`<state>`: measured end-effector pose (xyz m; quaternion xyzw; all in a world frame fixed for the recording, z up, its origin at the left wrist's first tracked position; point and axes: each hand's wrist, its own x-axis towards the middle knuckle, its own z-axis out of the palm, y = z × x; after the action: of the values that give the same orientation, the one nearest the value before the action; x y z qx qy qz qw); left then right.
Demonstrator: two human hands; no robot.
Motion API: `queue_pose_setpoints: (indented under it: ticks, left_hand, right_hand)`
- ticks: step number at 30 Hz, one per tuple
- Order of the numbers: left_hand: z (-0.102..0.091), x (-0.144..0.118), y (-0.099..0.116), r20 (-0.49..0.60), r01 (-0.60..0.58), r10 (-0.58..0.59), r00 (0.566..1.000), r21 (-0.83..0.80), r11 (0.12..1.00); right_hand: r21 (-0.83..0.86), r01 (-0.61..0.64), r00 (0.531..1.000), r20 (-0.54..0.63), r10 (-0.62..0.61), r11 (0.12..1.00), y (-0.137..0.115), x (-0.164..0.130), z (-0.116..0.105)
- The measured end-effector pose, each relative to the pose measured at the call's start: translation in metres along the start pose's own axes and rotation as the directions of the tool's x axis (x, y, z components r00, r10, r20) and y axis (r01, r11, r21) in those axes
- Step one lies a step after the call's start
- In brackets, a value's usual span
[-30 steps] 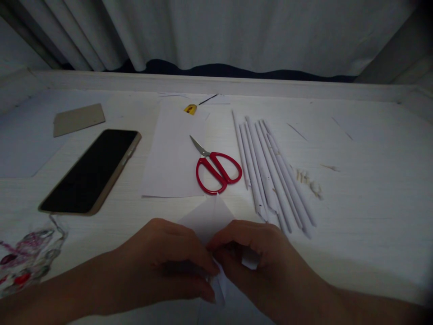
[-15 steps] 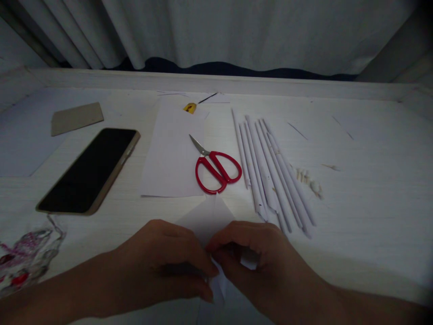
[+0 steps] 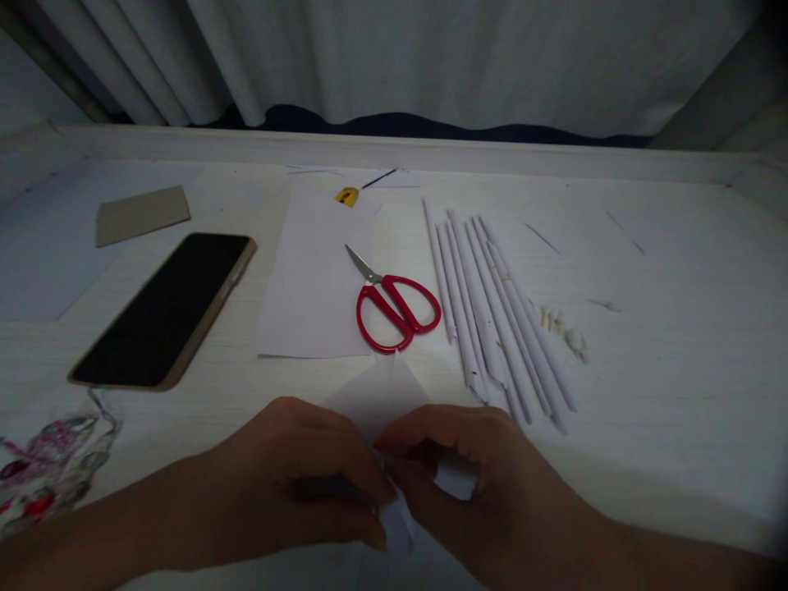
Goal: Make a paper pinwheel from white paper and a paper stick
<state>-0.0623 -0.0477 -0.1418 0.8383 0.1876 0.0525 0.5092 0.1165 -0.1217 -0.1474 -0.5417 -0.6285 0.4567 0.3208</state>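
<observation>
While the yellow scrap [image 3: 347,196] at the far side of the table [image 3: 677,345] bears dark marks, they are too small to read, and its near part seems to slip under the sheet [image 3: 313,279]. Specks on the rolls [image 3: 486,320] may be print or dirt; I cannot tell which. The phone [image 3: 163,308] lies face up with a black screen, a cord running from its near end to a beaded charm [image 3: 55,460] that the left edge cuts off. At the bottom centre is the paper [image 3: 378,398], folded to a point whose tip reaches the red handles of the scissors [image 3: 374,280]; its middle is covered by fingers, and its near end blurs into the pale tabletop. The left hand [image 3: 308,484] is half curled, thumb and forefinger a little apart with a fold of the paper between them. The right hand [image 3: 468,484] is curled tighter, its thumb and forefinger pinching the paper just beside the left fingertips; its other fingers are mostly hidden. The scissors' tip lies over the sheet. Right of the rolls, small pale bits [image 3: 563,332] are too blurred to name.
</observation>
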Motion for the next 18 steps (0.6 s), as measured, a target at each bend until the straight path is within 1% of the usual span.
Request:
queue_pose_setpoints:
  ticks: [3, 8, 10, 14, 18]
  left_hand:
    - [0.0001, -0.0002, -0.0001, 0.009, -0.014, 0.014, 1.0, -0.012, 1.0]
    - [0.0023, -0.0013, -0.0036, -0.015, -0.138, 0.138, 0.99, 0.01, 0.99]
    - [0.0029, -0.0017, -0.0052, -0.021, -0.163, 0.164, 0.986, 0.012, 0.987]
    - [0.0031, -0.0018, -0.0064, -0.005, -0.156, 0.156, 0.988, 0.028, 0.987]
    - [0.0031, -0.001, -0.0063, -0.014, -0.135, 0.136, 0.991, 0.035, 0.99]
  right_hand:
    - [-0.017, 0.005, 1.0, 0.008, -0.005, 1.0, 0.0009, 0.0002, -0.0014]
    - [-0.01, 0.03, 0.999, 0.042, -0.03, 0.999, 0.0012, 0.003, -0.0033]
    - [-0.011, 0.055, 0.997, 0.055, -0.054, 0.998, 0.0004, 0.003, -0.0041]
    - [-0.042, 0.088, 0.993, 0.084, -0.084, 0.995, -0.0008, 0.0017, -0.0059]
    - [-0.044, 0.11, 0.993, 0.051, -0.108, 0.993, -0.0012, 0.0002, -0.0059]
